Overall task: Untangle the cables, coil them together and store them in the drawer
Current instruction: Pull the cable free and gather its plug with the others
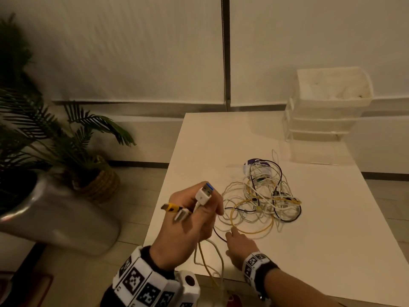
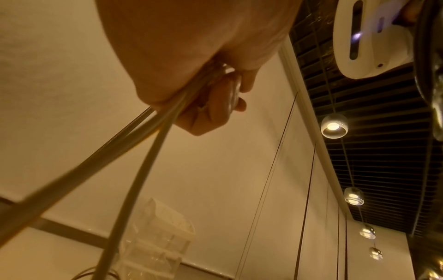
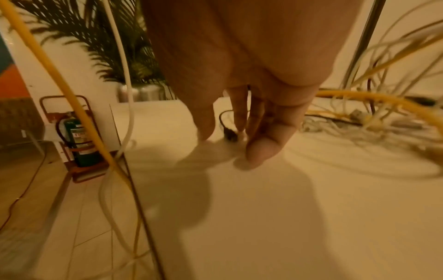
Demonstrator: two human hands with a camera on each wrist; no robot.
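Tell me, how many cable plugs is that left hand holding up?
3 that I can see in the left hand: a white USB plug poking up on top, a yellow plug sticking out left, and a white plug just below it. The fingers may hide more.

Fingers (image 3: 261, 149) over black cable end (image 3: 230, 135)

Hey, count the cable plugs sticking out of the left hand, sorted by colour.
White: 2, the big USB plug and the smaller plug
Yellow: 1, the yellow plug
Total: 3, all held by the left hand
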